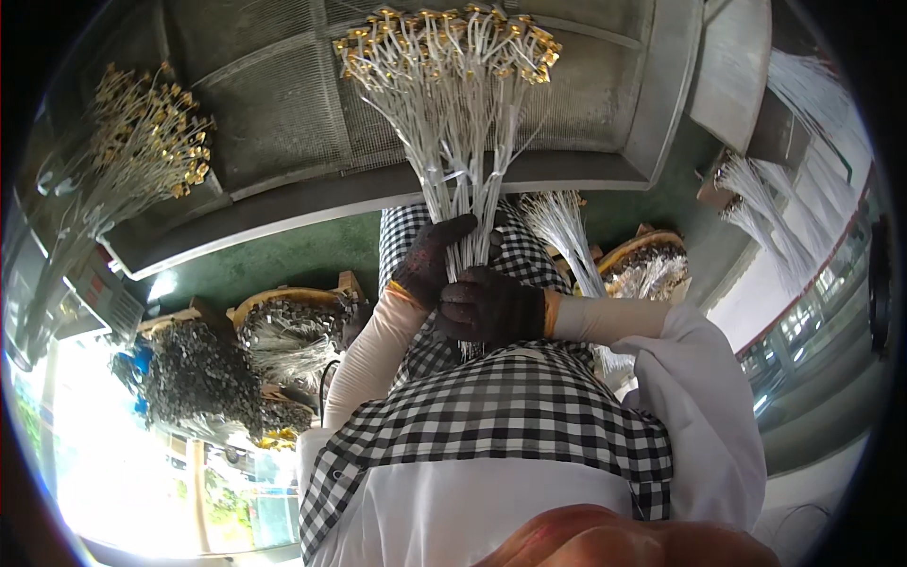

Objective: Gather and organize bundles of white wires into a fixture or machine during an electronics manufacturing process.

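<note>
A thick bundle of thin white wires with small gold-coloured tips [458,132] stands in front of me, its tips fanned out at the far end over a metal mesh tray. Both my hands wear dark gloves with orange cuffs. My left hand [427,260] is closed round the bundle from the left side, at its narrow part. Nearer to my body, my right hand [493,307] wraps across the lower end of the same wires. The lower wire ends are partly hidden behind the right glove, against my checkered apron [491,406].
The mesh tray [255,104] has a raised metal rim toward me. Another gold-tipped wire bundle [142,161] lies at the left. Baskets of dark-ended bundles [198,373] stand lower left. White wire bundles [567,231] and a basket [647,260] are on the right, with more wires [770,213] beyond.
</note>
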`<state>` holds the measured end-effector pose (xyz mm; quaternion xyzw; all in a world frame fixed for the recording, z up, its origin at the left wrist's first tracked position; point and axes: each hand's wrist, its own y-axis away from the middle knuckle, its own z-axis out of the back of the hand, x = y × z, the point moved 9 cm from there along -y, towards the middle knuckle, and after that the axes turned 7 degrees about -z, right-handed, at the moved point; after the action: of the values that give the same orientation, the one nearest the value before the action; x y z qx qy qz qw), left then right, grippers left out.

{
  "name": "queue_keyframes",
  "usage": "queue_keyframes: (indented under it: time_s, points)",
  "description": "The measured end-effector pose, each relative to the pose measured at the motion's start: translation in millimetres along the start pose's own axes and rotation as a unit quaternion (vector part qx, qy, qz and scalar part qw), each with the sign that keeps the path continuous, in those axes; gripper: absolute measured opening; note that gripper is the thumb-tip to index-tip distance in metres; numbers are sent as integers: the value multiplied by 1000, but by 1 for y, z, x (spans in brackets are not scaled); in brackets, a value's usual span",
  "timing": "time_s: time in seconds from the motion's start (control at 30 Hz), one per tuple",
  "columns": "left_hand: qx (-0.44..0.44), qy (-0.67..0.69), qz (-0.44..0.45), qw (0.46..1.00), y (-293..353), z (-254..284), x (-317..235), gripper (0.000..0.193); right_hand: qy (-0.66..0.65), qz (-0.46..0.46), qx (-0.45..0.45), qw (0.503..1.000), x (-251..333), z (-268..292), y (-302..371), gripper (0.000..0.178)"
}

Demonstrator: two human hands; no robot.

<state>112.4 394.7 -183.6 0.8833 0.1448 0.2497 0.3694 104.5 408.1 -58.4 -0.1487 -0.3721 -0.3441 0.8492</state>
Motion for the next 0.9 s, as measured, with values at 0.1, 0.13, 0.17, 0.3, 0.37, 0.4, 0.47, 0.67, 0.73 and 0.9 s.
queue_keyframes:
  time_s: [0.1, 0.13, 0.17, 0.3, 0.37, 0.4, 0.47, 0.67, 0.73, 0.9]
  points:
    - [-14, -1, 6, 1000, -1, 3, 2, 35, -15, -1, -36, 999, -1, 4, 3, 22]
    - [-14, -4, 4, 1000, -4, 10, 3, 35, -8, 3, -19, 1000, 0, 3, 4, 22]
    - [-15, -6, 2, 1000, -7, 15, 4, 35, -1, 7, -3, 1000, 1, 2, 5, 23]
    - [-46, -26, -23, 998, -8, 9, 2, 30, -27, 4, -34, 999, 0, 7, 4, 22]
    - [-35, -29, -24, 999, -9, 2, 2, 31, -23, 9, -44, 999, 0, 12, 4, 22]
    - [-16, -28, -40, 999, -9, -4, 0, 32, -21, 6, -48, 999, 0, 14, 4, 22]
    - [3, -32, -54, 998, -11, -9, -3, 33, 2, 5, -44, 999, 0, 17, 3, 22]
    - [-48, -48, -74, 995, -6, -11, -7, 35, 2, 12, -7, 1000, 1, 33, -1, 25]
    - [23, -33, -57, 998, -5, -28, -11, 47, 118, 33, -12, 992, 7, 35, 0, 28]
    - [-171, -62, -99, 978, 6, 16, -22, 38, 157, -44, -50, 985, -45, 121, -11, 32]
